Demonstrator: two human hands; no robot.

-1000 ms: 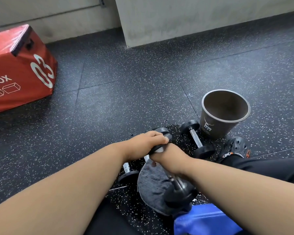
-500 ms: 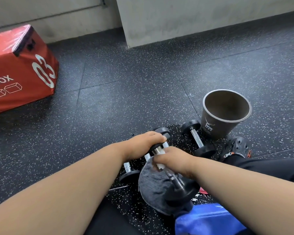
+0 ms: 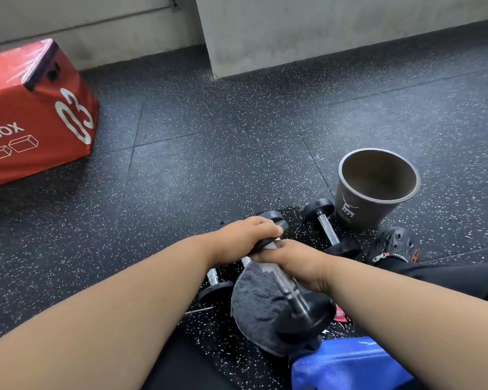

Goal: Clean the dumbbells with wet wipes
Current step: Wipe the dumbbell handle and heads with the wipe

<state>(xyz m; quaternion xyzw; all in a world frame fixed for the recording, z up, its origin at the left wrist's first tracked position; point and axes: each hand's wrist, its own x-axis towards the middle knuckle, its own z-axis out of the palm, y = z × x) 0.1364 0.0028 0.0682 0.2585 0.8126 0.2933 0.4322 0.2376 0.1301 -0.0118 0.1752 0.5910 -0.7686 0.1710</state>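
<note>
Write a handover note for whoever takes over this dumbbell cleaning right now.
Left hand grips the far head of the held dumbbell. Right hand is closed on its knurled handle with a bit of white wipe showing under the fingers. A dark grey cloth lies beneath it. Two more dumbbells lie on the floor: one near the cup, one under the left forearm. Handle wiping is in progress; which dumbbells are already clean cannot be told.
</note>
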